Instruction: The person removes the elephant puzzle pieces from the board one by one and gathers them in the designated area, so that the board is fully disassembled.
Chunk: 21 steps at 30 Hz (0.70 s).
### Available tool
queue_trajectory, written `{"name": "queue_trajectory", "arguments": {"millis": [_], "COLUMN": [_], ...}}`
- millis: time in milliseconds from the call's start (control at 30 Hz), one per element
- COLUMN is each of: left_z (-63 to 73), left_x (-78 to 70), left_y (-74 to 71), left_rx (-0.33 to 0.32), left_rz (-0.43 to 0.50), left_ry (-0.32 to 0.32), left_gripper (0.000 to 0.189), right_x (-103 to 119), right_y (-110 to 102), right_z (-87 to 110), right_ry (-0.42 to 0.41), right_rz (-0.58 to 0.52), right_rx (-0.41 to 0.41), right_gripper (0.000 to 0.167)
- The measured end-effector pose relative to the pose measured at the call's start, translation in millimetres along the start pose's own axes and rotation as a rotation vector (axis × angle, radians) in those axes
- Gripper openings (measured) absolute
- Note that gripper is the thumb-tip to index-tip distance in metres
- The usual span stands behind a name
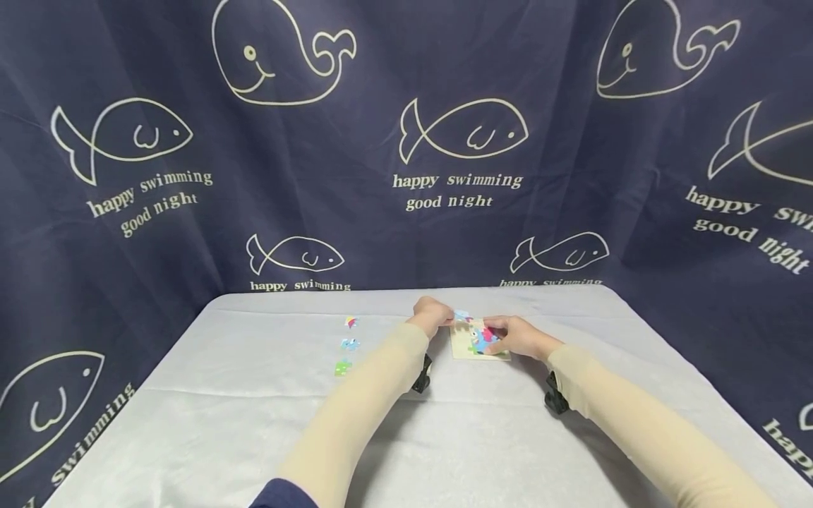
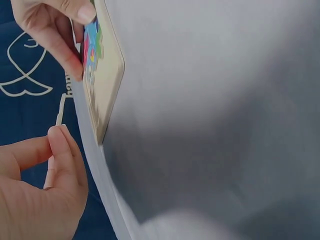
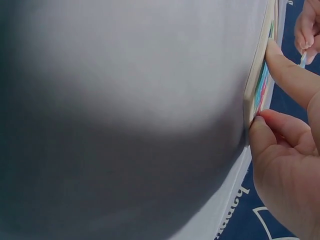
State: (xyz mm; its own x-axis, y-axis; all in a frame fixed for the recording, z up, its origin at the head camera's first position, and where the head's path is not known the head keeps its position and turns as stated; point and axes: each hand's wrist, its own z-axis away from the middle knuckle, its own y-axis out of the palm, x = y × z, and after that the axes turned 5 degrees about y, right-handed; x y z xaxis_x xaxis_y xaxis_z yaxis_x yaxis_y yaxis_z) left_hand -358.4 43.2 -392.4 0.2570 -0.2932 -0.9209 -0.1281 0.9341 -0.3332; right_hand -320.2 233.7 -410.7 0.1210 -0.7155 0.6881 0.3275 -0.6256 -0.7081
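"Surface and room?"

"I view a white-clothed table [image 1: 209, 437] against a navy curtain [image 1: 381, 42] printed with fish and whales. Three loose jigsaw pieces [image 1: 350, 344] lie at left in a column."

"Board and grips?"

"I see the puzzle board [image 1: 459, 344] on the table, part-filled. The right hand [image 1: 522, 337] holds it, thumb and fingers set wide. The left hand [image 1: 434, 313] pinches a jigsaw piece [image 2: 61, 110] narrowly, near the board's far edge."

"Orientation?"

"Edge-on in the left wrist view, pointing upward from the fingertips; I cannot tell its long axis."

Navy curtain [image 1: 375, 204], fish/whale prints [image 1: 476, 137], bhd white tbl [image 1: 483, 451], prob. cloth-covered.
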Motion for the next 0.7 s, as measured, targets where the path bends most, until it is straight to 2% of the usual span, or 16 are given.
{"name": "queue_trajectory", "arguments": {"millis": [167, 400, 567, 700], "left_z": [0.4, -0.5, -13.0, -24.3], "left_x": [2.2, 6.8, 11.6, 16.4], "left_y": [-7.9, -17.6, -21.3, -23.2], "left_rx": [0.043, 0.048, 0.058, 0.062], "left_rz": [0.098, 0.084, 0.056, 0.075], "left_ry": [0.021, 0.041, 0.019, 0.019], "left_gripper": [0.022, 0.016, 0.016, 0.013], "right_x": [2.6, 0.7, 0.2, 0.6], "right_y": [0.5, 1.2, 1.5, 1.8], "right_z": [2.0, 1.8, 1.0, 0.2], "right_ry": [0.008, -0.006, -0.005, 0.006], "right_rz": [0.0, -0.001, -0.007, -0.012], "right_rx": [0.005, 0.006, 0.006, 0.005], "right_gripper": [0.076, 0.076, 0.076, 0.076]}}
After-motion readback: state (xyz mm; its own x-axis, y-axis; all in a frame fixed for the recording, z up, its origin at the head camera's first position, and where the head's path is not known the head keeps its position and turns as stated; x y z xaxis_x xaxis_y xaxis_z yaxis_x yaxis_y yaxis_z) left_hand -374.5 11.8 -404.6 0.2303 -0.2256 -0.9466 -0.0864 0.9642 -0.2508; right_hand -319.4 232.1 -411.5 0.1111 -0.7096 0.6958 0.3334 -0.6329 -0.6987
